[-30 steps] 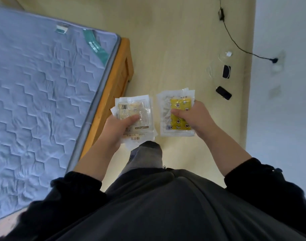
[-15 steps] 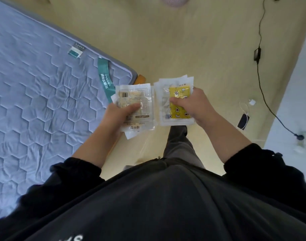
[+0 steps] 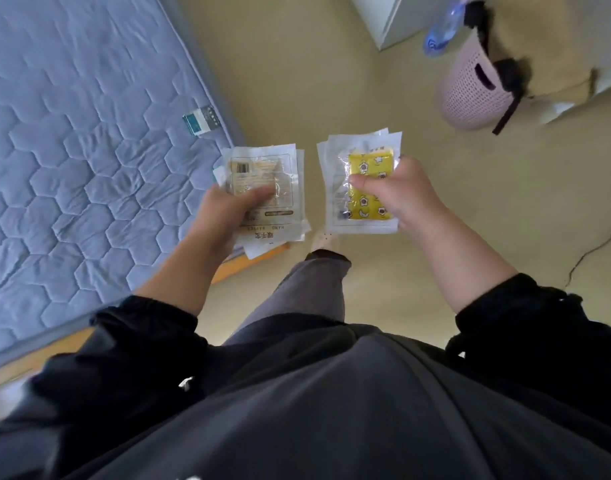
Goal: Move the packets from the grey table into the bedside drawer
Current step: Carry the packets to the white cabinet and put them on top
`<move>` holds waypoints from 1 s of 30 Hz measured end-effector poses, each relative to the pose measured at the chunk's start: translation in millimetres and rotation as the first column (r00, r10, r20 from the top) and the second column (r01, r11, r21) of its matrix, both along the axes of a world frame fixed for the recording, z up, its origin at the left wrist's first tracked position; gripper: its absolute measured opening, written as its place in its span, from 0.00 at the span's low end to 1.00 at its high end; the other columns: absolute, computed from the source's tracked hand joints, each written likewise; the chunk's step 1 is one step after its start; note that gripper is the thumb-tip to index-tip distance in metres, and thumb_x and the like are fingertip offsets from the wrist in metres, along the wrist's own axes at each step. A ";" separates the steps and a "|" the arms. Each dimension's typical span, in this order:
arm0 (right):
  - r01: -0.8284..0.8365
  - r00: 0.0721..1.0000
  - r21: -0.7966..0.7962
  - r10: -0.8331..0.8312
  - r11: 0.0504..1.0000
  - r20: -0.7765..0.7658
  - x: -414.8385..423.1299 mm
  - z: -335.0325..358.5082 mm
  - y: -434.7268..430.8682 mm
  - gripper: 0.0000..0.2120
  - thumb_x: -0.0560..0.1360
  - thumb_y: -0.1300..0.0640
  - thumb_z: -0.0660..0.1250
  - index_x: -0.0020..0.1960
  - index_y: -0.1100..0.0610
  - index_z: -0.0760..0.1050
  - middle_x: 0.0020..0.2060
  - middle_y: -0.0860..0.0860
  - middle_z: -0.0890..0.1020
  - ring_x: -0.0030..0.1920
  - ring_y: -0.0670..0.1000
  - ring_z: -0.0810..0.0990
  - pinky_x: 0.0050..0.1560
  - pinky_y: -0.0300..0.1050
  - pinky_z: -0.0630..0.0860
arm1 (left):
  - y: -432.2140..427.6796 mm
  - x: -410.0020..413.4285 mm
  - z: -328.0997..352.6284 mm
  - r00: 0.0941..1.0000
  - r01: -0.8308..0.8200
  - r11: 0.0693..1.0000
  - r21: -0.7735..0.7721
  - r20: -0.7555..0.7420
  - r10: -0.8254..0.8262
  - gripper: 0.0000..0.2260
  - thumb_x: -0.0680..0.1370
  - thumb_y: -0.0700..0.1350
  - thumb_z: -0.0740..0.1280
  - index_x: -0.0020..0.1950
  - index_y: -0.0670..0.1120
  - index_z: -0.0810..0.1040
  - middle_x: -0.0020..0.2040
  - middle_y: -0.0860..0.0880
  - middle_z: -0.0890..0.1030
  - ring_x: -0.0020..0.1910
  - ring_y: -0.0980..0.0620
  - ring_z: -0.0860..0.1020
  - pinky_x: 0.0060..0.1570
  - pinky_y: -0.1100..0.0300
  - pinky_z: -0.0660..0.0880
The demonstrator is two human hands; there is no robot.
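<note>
In left hand (image 3: 224, 218), packets (image 3: 262, 168) seemingly fore-and-aft

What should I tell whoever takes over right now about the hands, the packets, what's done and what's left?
Left hand: grips a stack of clear packets, thumb on top.
Right hand: grips a second stack, with a yellow patterned packet on top.
Both stacks are held in the air above the floor, near the corner of the blue quilted mattress.
Done: these packets are off the grey table, which is out of view.
Left: carry both stacks to the bedside drawer, also out of view, and put them in. Whether more packets remain on the table cannot be told.
</note>
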State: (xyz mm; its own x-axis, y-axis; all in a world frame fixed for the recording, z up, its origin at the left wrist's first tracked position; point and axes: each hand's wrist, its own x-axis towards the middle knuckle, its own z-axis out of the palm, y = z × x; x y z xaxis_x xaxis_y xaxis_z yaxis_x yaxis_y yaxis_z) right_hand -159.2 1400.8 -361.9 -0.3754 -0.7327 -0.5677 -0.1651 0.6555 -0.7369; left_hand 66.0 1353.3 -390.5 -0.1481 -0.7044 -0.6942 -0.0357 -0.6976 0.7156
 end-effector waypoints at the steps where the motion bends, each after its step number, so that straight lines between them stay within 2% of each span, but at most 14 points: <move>1: -0.041 0.999 0.003 0.041 0.999 -0.005 -8.0 -3.9 -23.3 0.06 0.69 0.57 0.75 0.41 0.54 0.78 0.39 0.52 0.82 0.39 0.52 0.81 0.43 0.44 0.76 | -17.5 -7.6 -3.8 0.999 -0.036 0.999 -0.003 0.003 0.036 0.07 0.74 0.38 0.72 0.50 0.45 0.79 0.43 0.48 0.85 0.42 0.49 0.85 0.42 0.52 0.81; 2: -0.070 0.997 0.005 0.070 0.998 -0.012 -15.8 -7.7 -48.0 0.09 0.68 0.55 0.76 0.43 0.56 0.79 0.42 0.54 0.83 0.41 0.53 0.82 0.45 0.46 0.78 | -36.5 -15.6 -8.1 0.997 -0.073 0.997 -0.004 -0.001 0.073 0.07 0.73 0.38 0.72 0.49 0.46 0.79 0.42 0.48 0.85 0.42 0.49 0.84 0.43 0.51 0.81; 4: -0.118 0.992 0.015 0.119 0.993 -0.041 -32.9 -14.3 -100.8 0.21 0.64 0.50 0.77 0.51 0.62 0.78 0.47 0.59 0.83 0.46 0.57 0.83 0.48 0.50 0.79 | -78.5 -33.4 -17.0 0.989 -0.141 0.990 0.013 -0.029 0.142 0.06 0.73 0.38 0.72 0.48 0.46 0.79 0.40 0.50 0.86 0.41 0.50 0.84 0.42 0.52 0.81; 6: -0.170 0.983 0.022 0.171 0.985 -0.068 -51.6 -16.4 -157.5 0.24 0.65 0.50 0.77 0.53 0.65 0.76 0.47 0.59 0.82 0.46 0.58 0.82 0.46 0.48 0.77 | -124.2 -52.4 -20.6 0.981 -0.185 0.982 0.021 -0.060 0.186 0.06 0.74 0.38 0.71 0.47 0.46 0.78 0.38 0.50 0.85 0.39 0.51 0.84 0.39 0.55 0.81; 9: -0.226 0.971 0.027 0.228 0.974 -0.075 -77.9 -11.7 -247.3 0.23 0.65 0.51 0.77 0.52 0.64 0.77 0.47 0.60 0.83 0.46 0.58 0.83 0.46 0.50 0.78 | -198.1 -76.2 -16.1 0.967 -0.244 0.970 0.012 -0.069 0.244 0.05 0.74 0.37 0.70 0.46 0.46 0.79 0.38 0.50 0.85 0.38 0.52 0.84 0.36 0.58 0.80; 12: -0.284 0.955 0.021 0.285 0.959 -0.079 -92.3 -4.0 -325.9 0.14 0.68 0.55 0.76 0.49 0.61 0.79 0.44 0.57 0.83 0.44 0.56 0.83 0.44 0.48 0.78 | -265.9 -89.7 -3.8 0.958 -0.283 0.959 -0.008 -0.057 0.282 0.06 0.75 0.37 0.71 0.48 0.46 0.79 0.42 0.49 0.86 0.42 0.50 0.85 0.39 0.56 0.81; 15: -0.306 0.951 0.004 0.306 0.952 -0.039 -97.1 5.2 -394.2 0.08 0.69 0.56 0.76 0.45 0.56 0.79 0.42 0.54 0.84 0.41 0.53 0.83 0.43 0.46 0.78 | -324.6 -98.8 10.2 0.944 -0.329 0.944 -0.012 -0.044 0.328 0.06 0.74 0.37 0.71 0.50 0.45 0.79 0.43 0.48 0.85 0.42 0.50 0.85 0.38 0.56 0.81; 18: -0.348 0.937 -0.002 0.348 0.937 -0.027 -99.4 9.2 -457.0 0.10 0.69 0.56 0.75 0.47 0.58 0.79 0.42 0.51 0.82 0.40 0.49 0.81 0.38 0.39 0.74 | -379.0 -105.5 17.9 0.932 -0.360 0.933 -0.011 -0.050 0.359 0.08 0.74 0.38 0.71 0.53 0.44 0.79 0.47 0.46 0.85 0.45 0.48 0.84 0.40 0.54 0.81; 21: -0.380 0.925 -0.017 0.380 0.925 -0.020 -103.7 7.0 -525.5 0.13 0.70 0.56 0.75 0.51 0.60 0.79 0.44 0.52 0.83 0.44 0.50 0.82 0.41 0.40 0.75 | -437.8 -109.6 18.0 0.909 -0.415 0.910 -0.005 -0.045 0.414 0.09 0.74 0.38 0.71 0.54 0.44 0.79 0.48 0.46 0.85 0.46 0.47 0.84 0.41 0.53 0.81; 26: -0.437 0.899 -0.063 0.439 0.897 0.014 -110.0 -1.4 -671.2 0.09 0.70 0.56 0.75 0.48 0.55 0.78 0.43 0.51 0.83 0.45 0.51 0.82 0.49 0.45 0.77 | -566.3 -116.3 18.6 0.881 -0.473 0.880 -0.042 -0.027 0.473 0.09 0.74 0.38 0.72 0.54 0.44 0.80 0.48 0.46 0.85 0.46 0.47 0.84 0.42 0.52 0.81; 30: -0.469 0.882 -0.058 0.471 0.881 0.017 -102.7 6.1 -792.4 0.17 0.69 0.55 0.76 0.52 0.63 0.77 0.47 0.57 0.83 0.47 0.55 0.81 0.46 0.46 0.76 | -673.2 -115.7 29.9 0.860 -0.507 0.860 -0.058 0.025 0.509 0.10 0.73 0.40 0.73 0.54 0.45 0.80 0.49 0.46 0.85 0.47 0.47 0.84 0.45 0.51 0.81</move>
